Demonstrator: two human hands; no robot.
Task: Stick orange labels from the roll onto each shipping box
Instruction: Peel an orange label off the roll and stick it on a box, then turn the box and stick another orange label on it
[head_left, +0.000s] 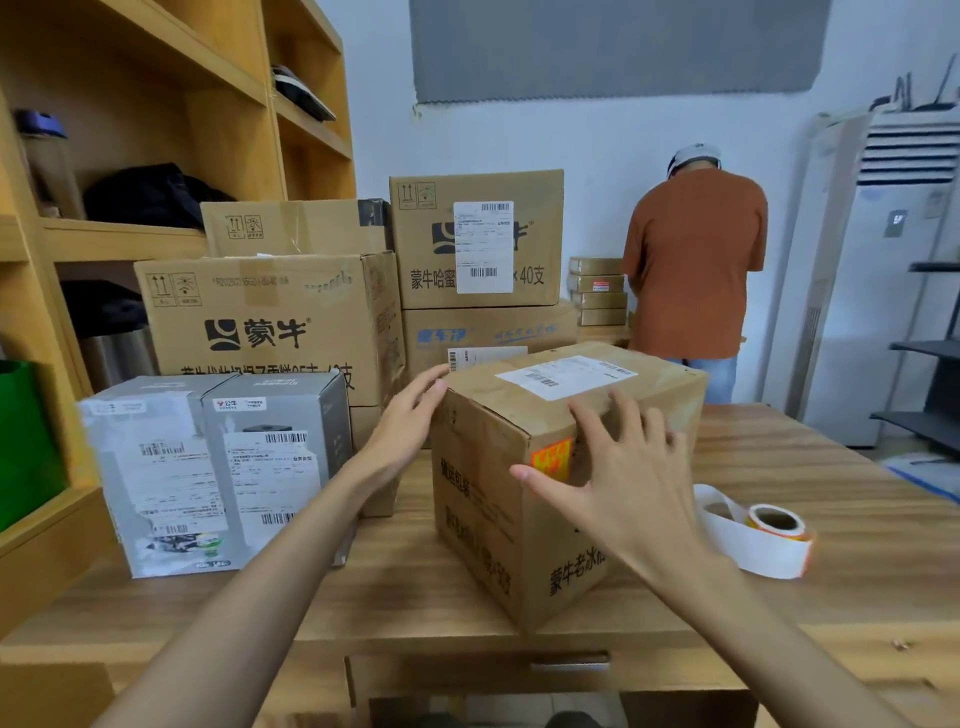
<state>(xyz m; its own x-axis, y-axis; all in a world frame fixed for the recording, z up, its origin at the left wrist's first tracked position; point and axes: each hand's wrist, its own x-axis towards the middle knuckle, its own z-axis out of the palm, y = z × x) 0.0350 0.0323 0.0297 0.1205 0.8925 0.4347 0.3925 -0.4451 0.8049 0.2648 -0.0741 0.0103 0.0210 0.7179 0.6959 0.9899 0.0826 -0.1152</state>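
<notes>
Two hands: my left hand (410, 421) and right hand (618, 478) are both on the brown box (483, 530); neither grips anything.
left hand: fingers straight and close together, laid flat against the box's upper left edge.
right hand: fingers spread wide, tips on the box's top near its front corner, thumb stretched out low beside the orange label (551, 457); I cannot tell whether the thumb touches the cardboard.
orange label: stuck on the box's near left face, high up by the top edge and close to the front corner.
brown box: stands on the counter (831, 597) with one corner turned toward me and a white shipping slip (566, 374) on its top.
roll (774, 525): lies on the counter just right of the box, with a loop of white backing strip loose around it.
grey boxes (270, 467): two side by side, left of the box, near it.
cartons (270, 322): stacked behind the box.
person (693, 260): stands well behind the box, back turned.
</notes>
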